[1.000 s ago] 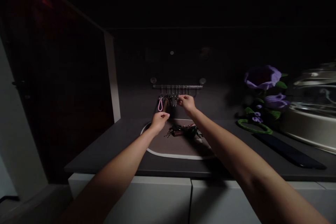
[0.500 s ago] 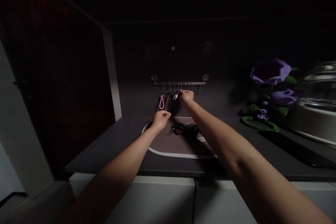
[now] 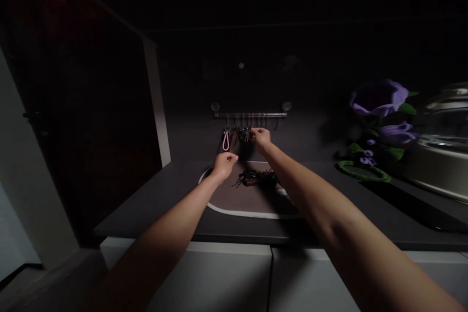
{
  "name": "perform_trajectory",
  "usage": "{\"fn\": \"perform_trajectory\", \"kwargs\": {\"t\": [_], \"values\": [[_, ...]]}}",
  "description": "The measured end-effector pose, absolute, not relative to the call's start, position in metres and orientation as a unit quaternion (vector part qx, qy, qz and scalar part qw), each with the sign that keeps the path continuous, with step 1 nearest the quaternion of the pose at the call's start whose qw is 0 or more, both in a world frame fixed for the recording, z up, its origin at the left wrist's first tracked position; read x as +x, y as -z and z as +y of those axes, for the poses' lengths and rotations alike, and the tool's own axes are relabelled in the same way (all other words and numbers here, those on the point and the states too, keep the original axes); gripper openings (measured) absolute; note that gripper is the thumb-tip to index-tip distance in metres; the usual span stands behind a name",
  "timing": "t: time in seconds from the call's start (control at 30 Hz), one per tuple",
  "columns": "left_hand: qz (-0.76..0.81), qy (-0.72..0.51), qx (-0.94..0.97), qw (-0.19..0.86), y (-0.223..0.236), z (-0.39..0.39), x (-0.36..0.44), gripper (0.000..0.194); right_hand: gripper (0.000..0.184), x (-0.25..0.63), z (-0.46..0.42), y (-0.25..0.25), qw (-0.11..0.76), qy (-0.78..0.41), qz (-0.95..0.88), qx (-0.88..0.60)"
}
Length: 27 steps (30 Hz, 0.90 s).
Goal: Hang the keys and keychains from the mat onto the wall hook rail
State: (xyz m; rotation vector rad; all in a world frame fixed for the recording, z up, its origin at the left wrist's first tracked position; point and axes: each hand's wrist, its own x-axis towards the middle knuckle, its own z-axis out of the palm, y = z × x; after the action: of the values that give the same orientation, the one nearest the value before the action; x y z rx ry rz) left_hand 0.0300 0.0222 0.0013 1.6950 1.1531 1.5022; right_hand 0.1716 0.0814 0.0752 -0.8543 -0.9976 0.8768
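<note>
Silver metal keys [image 3: 246, 135], nine o'clock of right hand [image 3: 260, 138]: likely light, stiff; pinch tops. Its grip, and left hand [image 3: 224, 165]: cannot tell.

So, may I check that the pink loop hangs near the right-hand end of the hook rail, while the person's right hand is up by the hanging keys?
Not quite: the head view shows the pink loop near the left-hand end of the hook rail. The right hand is indeed up by the hanging keys.
</note>
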Motion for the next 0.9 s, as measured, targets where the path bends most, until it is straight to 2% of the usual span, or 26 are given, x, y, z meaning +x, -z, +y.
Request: {"fn": "perform_trajectory", "kwargs": {"t": [0.33,0.6,0.9], "values": [[0.433,-0.56,0.64,0.299,-0.005,0.019,0.029,0.014,0.008,0.181,0.072,-0.071,0.667,-0.404,-0.489,-0.391],[0.423,-0.537,0.668,0.293,-0.01,0.013,0.027,0.013,0.017,0.187,0.047,-0.066,0.664,-0.401,-0.486,-0.404],[0.394,-0.478,0.751,0.229,-0.014,-0.001,0.031,0.011,0.012,0.191,0.001,-0.052,0.623,-0.457,-0.505,-0.384]]}}
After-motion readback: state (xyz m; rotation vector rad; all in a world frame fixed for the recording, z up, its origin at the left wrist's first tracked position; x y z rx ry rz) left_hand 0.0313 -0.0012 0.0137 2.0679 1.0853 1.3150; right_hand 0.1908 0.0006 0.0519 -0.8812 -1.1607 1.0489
